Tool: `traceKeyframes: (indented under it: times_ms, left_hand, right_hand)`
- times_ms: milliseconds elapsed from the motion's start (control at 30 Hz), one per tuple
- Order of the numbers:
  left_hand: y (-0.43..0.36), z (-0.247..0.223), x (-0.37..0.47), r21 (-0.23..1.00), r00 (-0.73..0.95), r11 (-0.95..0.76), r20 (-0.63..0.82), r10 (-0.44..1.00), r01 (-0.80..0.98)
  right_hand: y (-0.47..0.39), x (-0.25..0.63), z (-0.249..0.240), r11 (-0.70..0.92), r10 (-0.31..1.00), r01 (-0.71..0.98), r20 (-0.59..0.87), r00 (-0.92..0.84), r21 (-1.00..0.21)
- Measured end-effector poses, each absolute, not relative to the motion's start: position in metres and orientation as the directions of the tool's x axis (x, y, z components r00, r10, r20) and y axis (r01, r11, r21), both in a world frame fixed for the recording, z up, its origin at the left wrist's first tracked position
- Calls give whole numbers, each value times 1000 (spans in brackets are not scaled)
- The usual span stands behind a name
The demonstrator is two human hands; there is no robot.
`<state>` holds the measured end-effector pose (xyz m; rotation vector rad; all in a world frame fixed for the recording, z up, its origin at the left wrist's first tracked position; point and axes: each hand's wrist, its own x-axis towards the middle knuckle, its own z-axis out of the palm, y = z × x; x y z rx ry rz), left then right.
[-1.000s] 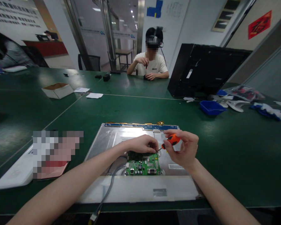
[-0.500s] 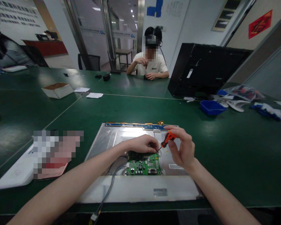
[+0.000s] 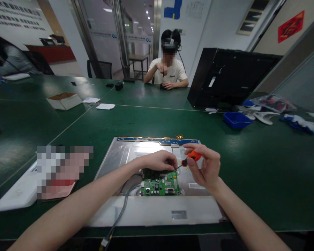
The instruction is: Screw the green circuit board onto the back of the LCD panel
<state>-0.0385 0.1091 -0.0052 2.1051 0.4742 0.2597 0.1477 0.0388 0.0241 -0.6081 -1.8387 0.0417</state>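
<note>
A silver metal panel [image 3: 112,157] lies flat on the green table, with a green circuit board [image 3: 161,184] on its middle. My left hand [image 3: 161,160] is over the board's upper edge, its fingers pinched at the top right corner; whatever they grip is too small to make out. In my right hand [image 3: 206,167] is an orange and black screwdriver [image 3: 194,157], tilted, its tip close to my left fingertips at that corner. Grey cables [image 3: 125,202] run from the board's left side over the panel's front edge.
A white and a pink item [image 3: 60,190] lie left of the panel. Farther back are an open box [image 3: 65,101], papers [image 3: 106,106], a blue tray [image 3: 237,119], gloves [image 3: 299,123] and a large black monitor [image 3: 232,76]. A person [image 3: 169,69] sits across the table.
The screwdriver leans lower to the right, and my right hand has shifted slightly right with it. My left hand has stayed in place. The person opposite has moved a raised arm slightly.
</note>
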Motion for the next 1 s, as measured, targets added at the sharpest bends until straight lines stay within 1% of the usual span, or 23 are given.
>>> traceKeyframes:
  times_ms: [100,167,233,300,400,533,633,700,767,867,933,1000]
  left_hand:
    - [109,-5,-38,841,904,-490,3,427,229]
    - [109,-5,-38,846,907,-486,6,421,220]
    - [109,-6,-38,850,909,-482,5,416,215]
    - [110,-6,-38,852,907,-474,-3,420,223]
    - [110,-7,-38,856,902,-466,-4,432,227]
    - [110,-7,-38,854,912,-478,10,410,205]
    - [110,-7,-39,854,910,-474,3,415,213]
    - [110,-8,-39,858,912,-469,5,411,207]
    - [111,-8,-39,859,913,-470,7,408,203]
    - [111,-8,-39,853,912,-481,14,409,202]
    - [111,-7,-39,850,911,-489,25,412,197]
    - [110,-6,-38,851,911,-488,28,412,194]
  right_hand:
    - [37,147,30,851,385,466,890,-244,-240]
    - [36,147,33,835,376,507,895,-241,-215]
    - [36,147,34,837,388,496,890,-240,-231]
    - [36,147,33,850,402,452,888,-224,-271]
    - [39,146,28,866,398,400,897,-192,-299]
    - [40,146,22,842,428,416,895,-126,-344]
    - [39,146,22,833,454,422,878,-152,-358]
    - [38,146,26,847,440,420,873,-212,-326]
    - [37,146,30,855,407,444,876,-257,-267]
    - [35,145,36,812,388,548,886,-253,-199]
    - [35,145,38,779,395,598,889,-233,-189]
    - [34,145,39,769,400,611,887,-230,-188]
